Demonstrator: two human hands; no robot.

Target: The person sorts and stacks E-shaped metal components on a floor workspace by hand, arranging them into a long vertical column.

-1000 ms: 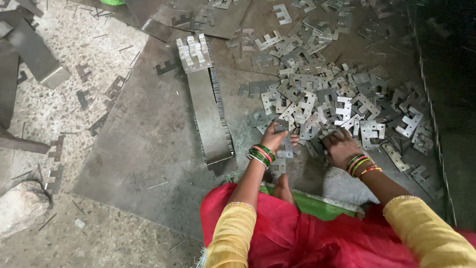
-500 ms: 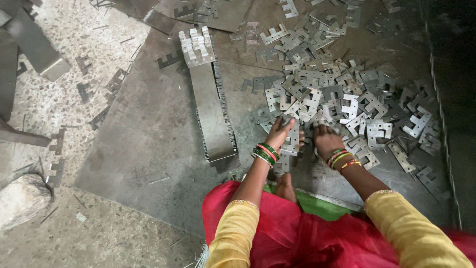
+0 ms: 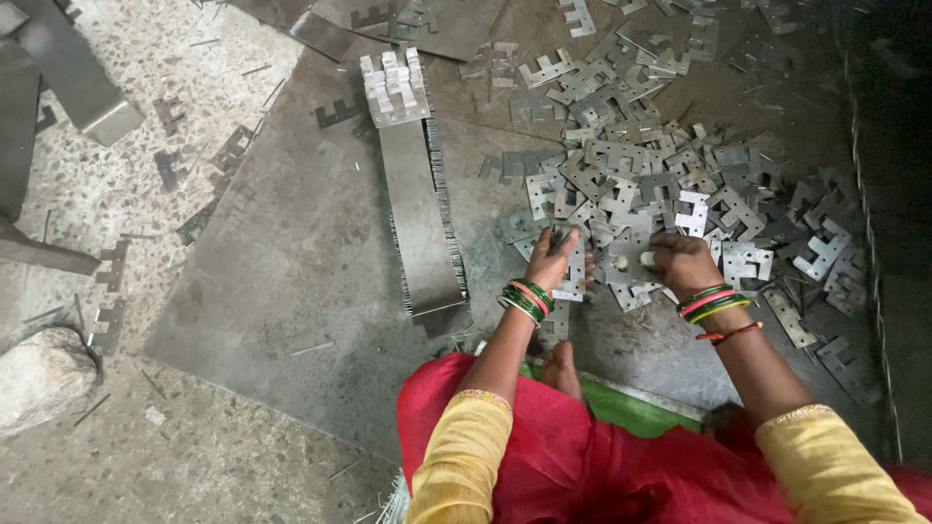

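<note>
on the steel sheet (image 3: 272, 291) over the floor, my left hand (image 3: 551, 260) pinches a stamped plate (image 3: 575, 272) and my right hand (image 3: 682, 264) grips another at the plate pile (image 3: 660, 175); gathering step, next needs squaring them together.

A small metal workshop, worked at floor level: a heap of stamped metal brackets (image 3: 660, 184) lies on a steel sheet (image 3: 291, 281) over a speckled stone floor (image 3: 146, 116), with a long neat stack of pressed pieces (image 3: 419, 213) and offcut strips (image 3: 68, 78) near the sheet's far-left corner.
</note>
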